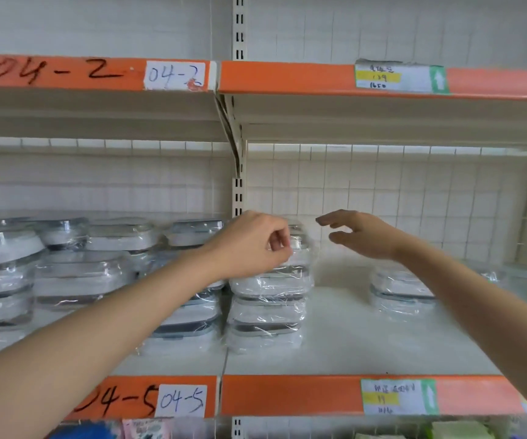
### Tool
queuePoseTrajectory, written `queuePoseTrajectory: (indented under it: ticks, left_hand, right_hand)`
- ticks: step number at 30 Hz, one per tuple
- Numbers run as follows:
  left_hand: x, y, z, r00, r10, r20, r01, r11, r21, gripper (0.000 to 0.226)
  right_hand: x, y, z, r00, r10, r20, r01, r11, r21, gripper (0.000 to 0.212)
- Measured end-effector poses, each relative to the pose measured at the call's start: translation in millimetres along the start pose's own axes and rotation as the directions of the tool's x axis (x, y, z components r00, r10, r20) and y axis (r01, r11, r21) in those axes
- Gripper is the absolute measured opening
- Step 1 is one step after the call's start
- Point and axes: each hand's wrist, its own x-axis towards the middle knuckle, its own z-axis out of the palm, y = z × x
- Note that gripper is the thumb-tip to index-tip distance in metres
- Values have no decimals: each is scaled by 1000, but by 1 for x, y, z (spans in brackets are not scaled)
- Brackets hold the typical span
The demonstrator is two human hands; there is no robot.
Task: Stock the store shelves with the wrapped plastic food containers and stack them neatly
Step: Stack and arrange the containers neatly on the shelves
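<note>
1. Our left hand [252,245] is up at the top of the tallest stack of wrapped containers [270,286], fingers curled in; whether they pinch the wrap we cannot tell.
2. Our right hand [362,234] hangs loose just right of that stack, fingers relaxed, holding nothing.
3. Below the right forearm sits a lone wrapped container [400,291] on the white shelf [351,340].
4. More wrapped stacks [78,277] crowd the left bay.
5. The orange shelf edge [287,396] carries a "04-5" label [180,400]; the shelf above reads "04-2" [176,75].
</note>
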Motion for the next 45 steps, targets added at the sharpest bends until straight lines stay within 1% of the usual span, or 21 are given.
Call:
queuePoseTrajectory:
  ticks: [2, 4, 6, 8, 10, 14, 15, 16, 18, 20, 22, 24, 26, 28, 30, 33, 35, 37, 39, 42, 45]
  left_hand:
    - [17, 17, 24, 998, 47, 43, -48, 999, 19, 5]
    - [36, 35, 53, 991, 78, 109, -84, 995, 48, 11]
    - [54, 52, 86, 982, 68, 174, -82, 994, 76, 16]
    - [68, 66, 117, 977, 35, 209, -56, 994, 97, 18]
    - [81, 77, 142, 972, -1, 236, -29, 992, 124, 21]
    - [103, 77, 176, 965, -77, 252, 33, 985, 171, 22]
    - [108, 74, 182, 959, -99, 264, 51, 982, 183, 23]
    - [114, 69, 188, 950, -126, 285, 72, 979, 193, 21]
    - [122, 59, 199, 933, -178, 313, 119, 973, 198, 18]
    - [131, 54, 209, 933, -183, 310, 133, 976, 174, 27]
    - [139, 53, 225, 933, -155, 324, 130, 987, 97, 43]
    - [143, 55, 243, 918, -115, 379, 115, 993, 24, 56]
    - [144, 58, 257, 882, -76, 465, 88, 996, -4, 64]
    - [141, 60, 260, 870, -46, 491, 68, 997, -27, 66]
    - [135, 63, 252, 880, -2, 475, 21, 999, -34, 58]
    - [117, 70, 233, 876, 29, 482, -24, 1000, -16, 50]
    - [103, 75, 224, 859, 28, 511, -21, 1000, -18, 56]
    - [92, 79, 214, 842, 34, 538, -39, 999, -2, 68]
    - [81, 81, 202, 850, 59, 523, -68, 998, -3, 68]
    - [64, 88, 173, 906, 113, 408, -87, 993, -83, 65]
    - [43, 88, 124, 946, 142, 292, -73, 969, -236, 64]
  right_hand:
    - [-10, 28, -7, 995, 94, 27, -92, 994, -66, 42]
    - [-21, 60, -12, 978, 203, 38, -197, 973, -118, 45]
    - [-34, 92, -15, 952, 301, 57, -291, 946, -141, 48]
    - [-42, 121, -18, 926, 369, 75, -352, 920, -175, 51]
    - [-45, 145, -16, 911, 403, 87, -373, 895, -244, 58]
    - [-46, 180, 12, 888, 442, 129, -361, 842, -401, 85]
    - [-47, 184, 21, 890, 439, 123, -348, 829, -438, 86]
    - [-47, 188, 27, 903, 419, 99, -327, 818, -473, 81]
    - [-45, 192, 27, 933, 358, 29, -295, 808, -510, 66]
    - [-44, 193, 14, 944, 326, -47, -308, 825, -473, 58]
    - [-46, 194, -4, 943, 307, -132, -334, 864, -376, 57]
    - [-51, 193, -20, 928, 302, -216, -356, 890, -284, 57]
    - [-58, 189, -32, 914, 313, -258, -373, 900, -226, 57]
    - [-65, 185, -40, 909, 321, -265, -378, 903, -205, 57]
    - [-73, 182, -44, 911, 320, -262, -376, 904, -202, 57]
    - [-84, 174, -45, 900, 347, -262, -396, 903, -168, 57]
    - [-88, 165, -42, 890, 369, -267, -412, 902, -127, 58]
    - [-91, 155, -37, 891, 371, -261, -409, 907, -105, 57]
    - [-92, 142, -33, 900, 356, -251, -388, 917, -91, 55]
    - [-88, 117, -32, 912, 288, -293, -320, 945, -67, 53]
    - [-78, 83, -33, 900, 219, -378, -249, 968, -32, 56]
